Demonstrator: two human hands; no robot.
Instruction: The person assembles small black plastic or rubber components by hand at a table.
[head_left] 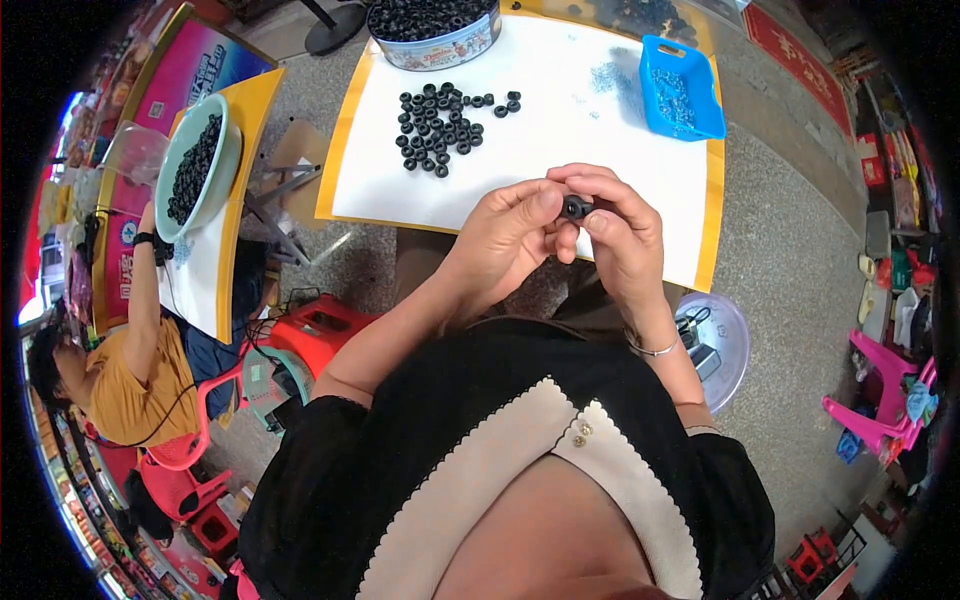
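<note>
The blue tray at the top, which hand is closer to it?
Right. The right hand sits below the blue tray, nearly under it, pinching a small black ring. The left hand is farther off to the left, also touching the ring.

Two hands (560,235), one blue tray (682,90), two ring-filled containers (435,30).

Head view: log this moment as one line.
left hand: pinches black ring | right hand: pinches same ring | loose black rings: heaped on white sheet | blue tray: far right of sheet
</note>
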